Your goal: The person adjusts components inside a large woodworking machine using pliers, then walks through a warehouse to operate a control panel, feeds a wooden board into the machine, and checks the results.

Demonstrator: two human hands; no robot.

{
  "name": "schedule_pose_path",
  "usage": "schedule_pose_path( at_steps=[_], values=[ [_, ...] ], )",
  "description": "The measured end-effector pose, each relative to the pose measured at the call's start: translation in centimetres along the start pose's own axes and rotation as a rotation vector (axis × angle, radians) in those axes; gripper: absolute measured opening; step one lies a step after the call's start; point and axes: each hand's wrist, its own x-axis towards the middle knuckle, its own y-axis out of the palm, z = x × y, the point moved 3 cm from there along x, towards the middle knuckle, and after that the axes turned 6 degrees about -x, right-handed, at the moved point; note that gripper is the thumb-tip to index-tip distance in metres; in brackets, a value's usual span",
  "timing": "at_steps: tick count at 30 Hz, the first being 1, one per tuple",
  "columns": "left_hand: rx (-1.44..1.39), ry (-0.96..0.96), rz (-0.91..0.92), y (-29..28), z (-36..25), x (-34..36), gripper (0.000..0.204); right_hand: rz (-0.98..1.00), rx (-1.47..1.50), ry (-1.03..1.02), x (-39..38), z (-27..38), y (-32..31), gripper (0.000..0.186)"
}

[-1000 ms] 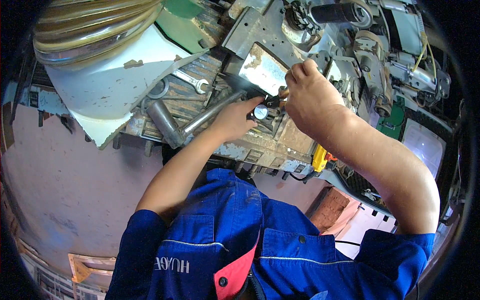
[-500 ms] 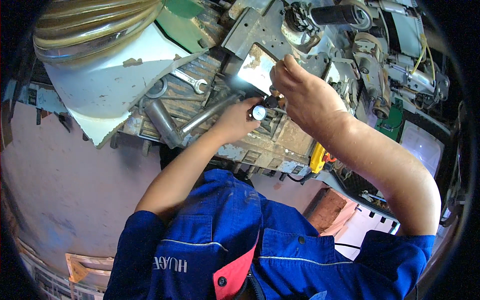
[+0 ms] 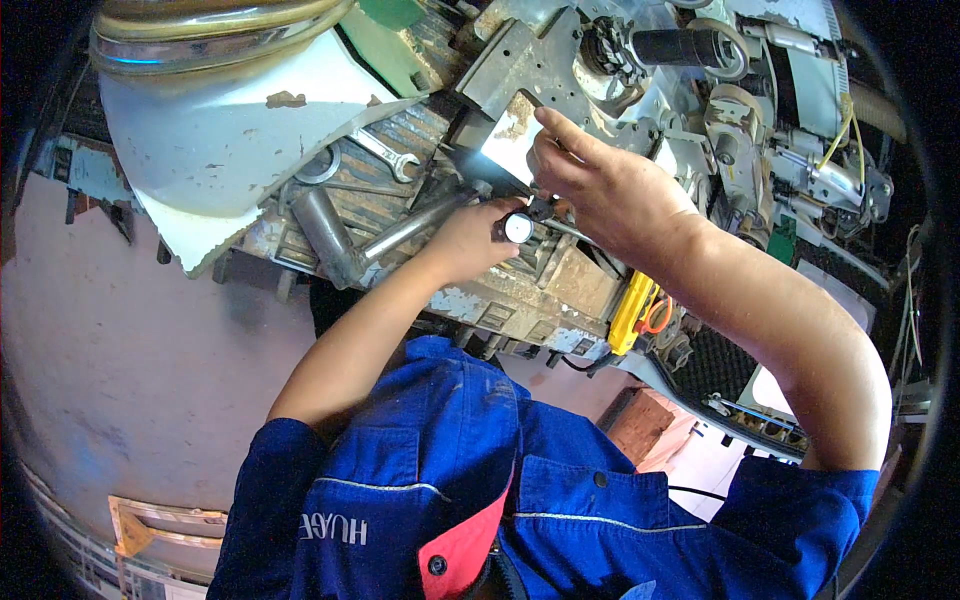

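Observation:
My left hand (image 3: 470, 240) has its fingers closed around a small round gauge with a white face (image 3: 518, 228). My right hand (image 3: 615, 200) is just above and right of it, index finger raised and the other fingers curled near a small dark fitting (image 3: 542, 206); what these fingers grip is hidden. Behind them lies a bright, stained metal plate (image 3: 508, 125). Beside my left hand lie a steel bar with a cylindrical end (image 3: 330, 240) and an open-ended wrench (image 3: 385, 155), on a rusty slotted machine bed (image 3: 500, 315).
A large pale painted housing (image 3: 200, 150) with a brassy ribbed hose (image 3: 210, 30) stands at upper left. Machine fittings and cylinders (image 3: 735, 140) fill the upper right. A yellow hand control (image 3: 628, 318) hangs at the bed's front edge, with a pinkish floor (image 3: 150, 360) below.
My right hand has moved left and slightly up, and its index finger is now more raised. My left hand stays on the gauge. The view has shifted slightly.

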Motion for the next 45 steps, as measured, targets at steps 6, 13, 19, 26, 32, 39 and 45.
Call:
schedule_pose_path(
  at_steps=[6,13,19,26,32,39,45],
  values=[
    [0.034,-0.026,0.01,0.1,0.1,-0.1,0.062,-0.046,-0.025,-0.043,0.4,0.0,0.2,0.03],
    [0.075,-0.006,0.013,-0.4,-0.8,-0.1,0.065,-0.024,0.032,0.015,0.9,0.0,1.0,0.027],
    [0.051,-0.003,0.007,-0.8,-1.3,-0.3,0.064,0.069,0.057,0.062,1.0,-0.3,0.3,0.024],
    [-0.014,-0.002,0.046,0.0,-0.7,0.3,0.064,0.124,0.326,0.168,-1.2,0.7,1.8,0.032],
    [-0.614,-0.301,0.051,0.3,-0.9,0.4,0.058,-0.213,0.849,0.893,-8.8,5.6,1.9,0.036],
    [-0.851,-0.637,0.015,2.9,-3.3,2.7,0.035,-0.193,1.674,1.323,-8.3,28.6,3.4,0.064],
    [-0.778,-0.54,-0.277,3.5,-1.9,3.2,0.019,-0.304,1.834,1.613,-4.3,37.1,1.5,0.065]
  ],
)
